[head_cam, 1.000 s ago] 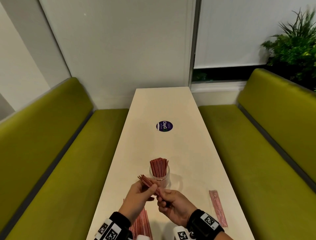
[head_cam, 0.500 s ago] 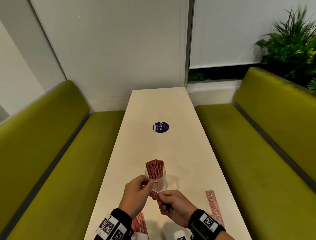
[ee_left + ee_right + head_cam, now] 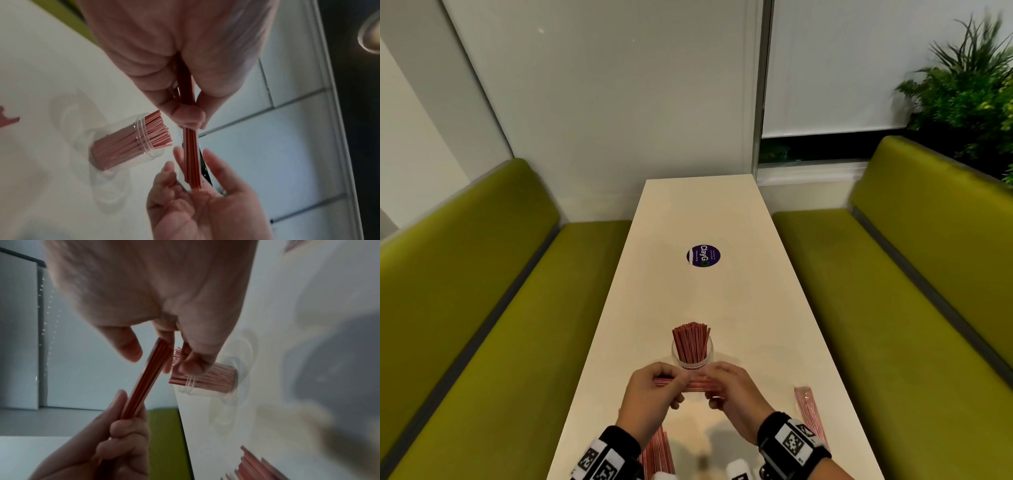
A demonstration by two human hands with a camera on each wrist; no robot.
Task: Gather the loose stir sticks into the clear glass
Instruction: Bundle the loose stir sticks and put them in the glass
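1. Glass (image 3: 692, 356) just beyond the hands stands upright, packed with sticks (image 3: 691, 341).
2. Bundle (image 3: 683, 383) lies crosswise; left hand (image 3: 650, 394) pinches it, right hand's (image 3: 732, 397) fingers are loosely spread at its end.

Even indoor light, wide-angle edge bending, wrist views blurred, soft shadows

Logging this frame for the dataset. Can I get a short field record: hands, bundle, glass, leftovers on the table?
left hand: grips one end of the stick bundle
right hand: fingers spread loosely around the other end
stick bundle: held level, just in front of the glass
glass: upright on the table, packed with sticks
loose sticks: near left wrist
packet: flat, by the table's right edge
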